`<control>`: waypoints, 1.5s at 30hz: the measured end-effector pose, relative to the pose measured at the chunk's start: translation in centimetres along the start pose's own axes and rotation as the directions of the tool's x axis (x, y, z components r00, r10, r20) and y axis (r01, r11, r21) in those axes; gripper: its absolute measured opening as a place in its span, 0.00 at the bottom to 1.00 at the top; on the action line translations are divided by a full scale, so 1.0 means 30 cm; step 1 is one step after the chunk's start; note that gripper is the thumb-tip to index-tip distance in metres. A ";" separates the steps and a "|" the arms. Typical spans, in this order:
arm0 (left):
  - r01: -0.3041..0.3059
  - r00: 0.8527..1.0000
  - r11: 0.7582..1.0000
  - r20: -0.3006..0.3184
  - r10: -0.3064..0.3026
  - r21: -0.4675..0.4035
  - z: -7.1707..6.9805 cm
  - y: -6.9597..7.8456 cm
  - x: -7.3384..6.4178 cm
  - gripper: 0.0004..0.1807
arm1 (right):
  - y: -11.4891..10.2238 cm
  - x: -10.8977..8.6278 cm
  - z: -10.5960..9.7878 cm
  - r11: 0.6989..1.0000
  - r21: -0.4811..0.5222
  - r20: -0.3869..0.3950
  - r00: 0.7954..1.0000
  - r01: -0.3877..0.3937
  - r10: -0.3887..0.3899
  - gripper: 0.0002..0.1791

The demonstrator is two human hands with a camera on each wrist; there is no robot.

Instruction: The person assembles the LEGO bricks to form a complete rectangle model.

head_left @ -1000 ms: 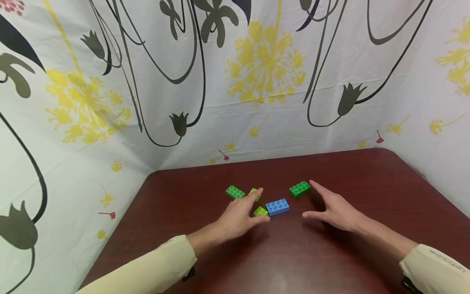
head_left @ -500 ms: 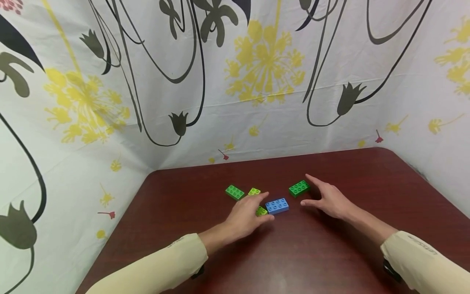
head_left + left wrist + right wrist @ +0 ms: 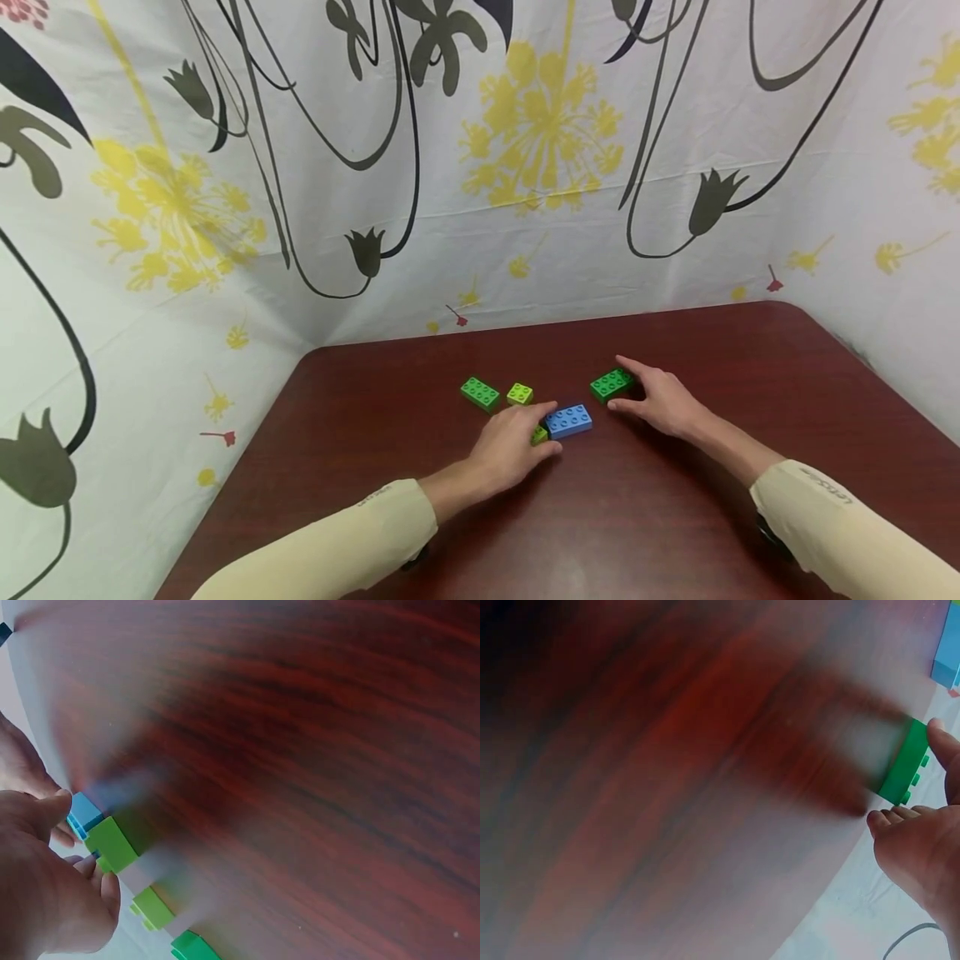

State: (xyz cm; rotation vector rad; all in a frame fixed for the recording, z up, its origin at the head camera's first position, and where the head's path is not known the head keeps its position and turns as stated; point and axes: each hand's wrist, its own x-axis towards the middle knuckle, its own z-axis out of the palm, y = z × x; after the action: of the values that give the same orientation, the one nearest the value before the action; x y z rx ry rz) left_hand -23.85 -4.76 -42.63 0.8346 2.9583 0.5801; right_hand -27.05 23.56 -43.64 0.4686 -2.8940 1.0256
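Note:
In the head view my left hand [image 3: 513, 442] reaches over a lime brick [image 3: 539, 435], hiding part of it. Its thumb and fingers stand spread at the left end of a blue brick [image 3: 570, 422]. The left wrist view shows the thumb near the blue brick [image 3: 85, 813] and the other fingers beside the lime brick [image 3: 112, 845]. My right hand [image 3: 663, 402] is around a dark green brick [image 3: 611, 384], thumb at the near side and fingers at the far side. In the right wrist view the thumb lies close to one end of that green brick [image 3: 905, 763], with fingertips near the other.
Behind the left hand lie a second lime brick [image 3: 520, 394] and a mid-green brick [image 3: 480, 393]. The dark red-brown table [image 3: 360, 433] meets a white patterned cloth [image 3: 420, 292] at its back and sides.
My left hand has moved right toward the blue brick, uncovering the rear lime brick. My right hand has moved left, so its thumb and fingers now stand around the dark green brick.

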 end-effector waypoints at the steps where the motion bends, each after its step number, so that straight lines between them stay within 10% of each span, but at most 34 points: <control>1: -0.001 1.000 1.000 -0.002 0.001 0.007 0.004 0.001 0.001 0.35 | 0.001 0.004 0.002 1.000 -0.005 0.000 1.000 -0.001 0.001 0.47; 25: 0.008 0.998 1.000 -0.066 -0.008 -0.013 0.021 0.001 0.038 0.26 | -0.002 0.024 0.002 0.997 -0.073 -0.058 0.998 0.010 -0.015 0.28; 45: -0.004 0.998 0.994 -0.055 -0.002 -0.111 -0.092 -0.020 0.017 0.24 | -0.063 -0.040 -0.031 0.996 -0.075 -0.103 0.993 0.055 -0.063 0.21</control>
State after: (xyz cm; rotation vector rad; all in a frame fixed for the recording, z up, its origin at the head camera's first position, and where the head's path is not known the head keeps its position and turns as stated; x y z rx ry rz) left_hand -24.90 -5.93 -40.22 0.8230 2.9418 0.7723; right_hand -25.40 23.09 -41.92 0.4782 -2.7953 0.9056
